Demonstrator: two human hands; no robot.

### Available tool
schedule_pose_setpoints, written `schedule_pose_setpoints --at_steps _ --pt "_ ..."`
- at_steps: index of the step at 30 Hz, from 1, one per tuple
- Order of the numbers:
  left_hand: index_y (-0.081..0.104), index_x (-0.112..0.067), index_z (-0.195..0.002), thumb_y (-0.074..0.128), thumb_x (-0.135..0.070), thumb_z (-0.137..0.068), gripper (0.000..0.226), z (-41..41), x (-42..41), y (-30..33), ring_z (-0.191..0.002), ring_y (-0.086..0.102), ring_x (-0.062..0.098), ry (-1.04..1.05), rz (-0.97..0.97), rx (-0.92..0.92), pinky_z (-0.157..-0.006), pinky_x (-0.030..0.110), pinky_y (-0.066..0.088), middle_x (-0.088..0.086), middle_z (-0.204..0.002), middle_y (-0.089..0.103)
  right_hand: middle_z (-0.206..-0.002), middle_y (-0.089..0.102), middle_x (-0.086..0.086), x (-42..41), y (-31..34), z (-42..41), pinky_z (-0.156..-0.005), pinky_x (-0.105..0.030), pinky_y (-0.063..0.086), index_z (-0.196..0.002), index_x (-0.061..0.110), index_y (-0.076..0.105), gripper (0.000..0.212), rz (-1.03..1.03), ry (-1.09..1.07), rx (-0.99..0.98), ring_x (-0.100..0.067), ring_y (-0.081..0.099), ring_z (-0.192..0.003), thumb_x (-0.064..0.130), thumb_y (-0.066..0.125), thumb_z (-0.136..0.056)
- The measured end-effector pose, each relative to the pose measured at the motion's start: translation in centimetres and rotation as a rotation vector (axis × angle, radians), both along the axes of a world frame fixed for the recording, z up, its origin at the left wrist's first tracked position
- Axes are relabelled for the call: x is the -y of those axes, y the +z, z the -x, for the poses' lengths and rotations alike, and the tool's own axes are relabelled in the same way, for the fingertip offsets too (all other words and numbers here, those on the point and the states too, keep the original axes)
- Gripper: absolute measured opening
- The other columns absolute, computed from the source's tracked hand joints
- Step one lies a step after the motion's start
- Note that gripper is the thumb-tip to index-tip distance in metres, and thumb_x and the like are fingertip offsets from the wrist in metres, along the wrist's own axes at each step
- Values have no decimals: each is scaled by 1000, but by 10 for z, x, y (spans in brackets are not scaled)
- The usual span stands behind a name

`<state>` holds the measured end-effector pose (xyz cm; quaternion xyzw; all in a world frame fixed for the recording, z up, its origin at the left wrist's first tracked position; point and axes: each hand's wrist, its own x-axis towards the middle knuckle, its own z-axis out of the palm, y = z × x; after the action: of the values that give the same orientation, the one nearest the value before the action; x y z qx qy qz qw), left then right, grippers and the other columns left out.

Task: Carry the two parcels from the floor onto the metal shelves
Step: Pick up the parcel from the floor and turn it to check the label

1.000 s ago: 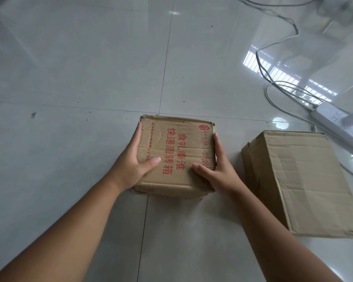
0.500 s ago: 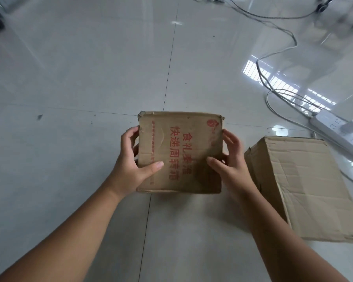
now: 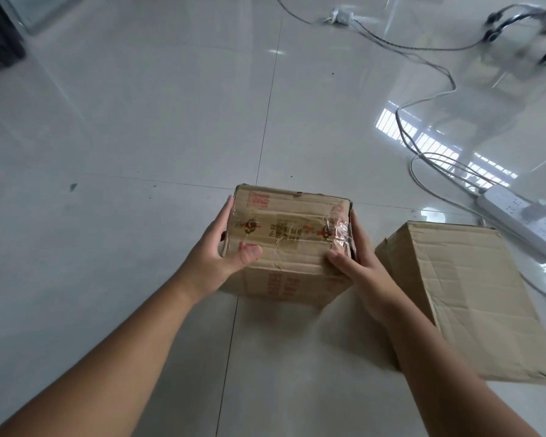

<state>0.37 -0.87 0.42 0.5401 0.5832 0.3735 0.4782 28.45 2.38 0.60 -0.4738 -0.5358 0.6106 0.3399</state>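
Two hands clamp one small parcel between them, lifted clear of the tiled floor. The left hand presses flat against the parcel's left side, thumb hooked over the top face, fingers running along the far edge. The right hand mirrors it on the right side, thumb on top near the crumpled clear tape, fingers hidden behind the box.

Its taped top face looks up at the camera, and a side with red printing faces back toward the person. The long axis runs left to right, spanning from one palm to the other, and the box tilts slightly so its far edge sits higher in view. The print on top is worn and I cannot read it reliably.

Just right of the right forearm, a larger plain parcel rests on the floor, creased, its long axis running away from the person and angled a little to the right. Beyond it, past the right hand, lies a white power strip with cables looping off across the tiles.
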Motion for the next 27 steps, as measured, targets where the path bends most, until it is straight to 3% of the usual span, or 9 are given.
schedule_pose_setpoints --at_steps 2,4,7,9,13,17,20,23,27 --pt "5 -53 -163 78 -57 -83 108 2 0 0 -127 30 -39 -26 18 -39 -120 22 23 -71 -127 29 -139 43 27 -1 2 -1 -81 -6 53 -163 36 5 93 24 -5 -16 26 62 -103 1 61 -98" --pt "5 -53 -163 78 -55 -82 109 1 -1 2 -139 30 -27 -31 13 -53 -122 24 22 -67 -132 28 -146 41 21 -4 3 0 -81 -6 52 -163 36 4 97 17 -8 -16 28 61 -102 4 65 -96" --pt "9 -49 -164 80 -38 -90 103 0 -2 4 -130 37 -31 -12 16 -43 -119 21 26 -65 -128 32 -153 36 14 -4 4 3 -79 -6 53 -162 38 5 103 -3 -2 -12 26 61 -104 16 66 -82" --pt "11 -46 -164 80 -32 -90 102 -1 -1 6 -133 42 -21 0 21 -35 -118 22 28 -61 -129 33 -154 37 11 -3 4 4 -79 -8 54 -162 39 7 103 -14 -8 -18 19 62 -109 17 66 -80" --pt "18 -40 -164 83 -19 -88 102 -1 3 7 -122 51 -27 20 14 -5 -102 5 41 -47 -134 39 -160 37 10 3 1 1 -85 -13 55 -160 42 13 100 -65 -20 -43 9 60 -121 12 66 -81" --pt "28 -36 -156 89 -9 -80 101 2 6 5 -143 53 11 5 -78 10 -112 34 52 -15 -157 47 -160 37 9 7 3 -1 -89 -21 56 -149 43 30 90 -178 -85 -56 3 61 -126 -1 62 -78" --pt "47 -38 -131 88 -24 -71 75 3 3 8 -143 53 22 69 -139 110 -111 45 54 -14 -151 53 -150 49 10 3 5 -2 -88 -29 57 -126 44 42 71 -177 -169 -107 -18 62 -125 -1 68 -79" --pt "51 -36 -115 85 -37 -64 61 -2 -3 14 -131 62 19 161 -152 214 -100 37 60 -14 -128 62 -117 68 22 -1 6 -4 -84 -33 56 -114 39 42 58 -133 -294 -162 -22 61 -117 20 84 -79" --pt "42 -40 -136 85 -52 -64 85 -6 -6 8 -130 57 23 168 -93 110 -112 40 48 4 -117 58 -136 46 6 1 2 -10 -100 -39 55 -141 57 32 103 -105 -267 18 -23 49 -138 49 90 -56"
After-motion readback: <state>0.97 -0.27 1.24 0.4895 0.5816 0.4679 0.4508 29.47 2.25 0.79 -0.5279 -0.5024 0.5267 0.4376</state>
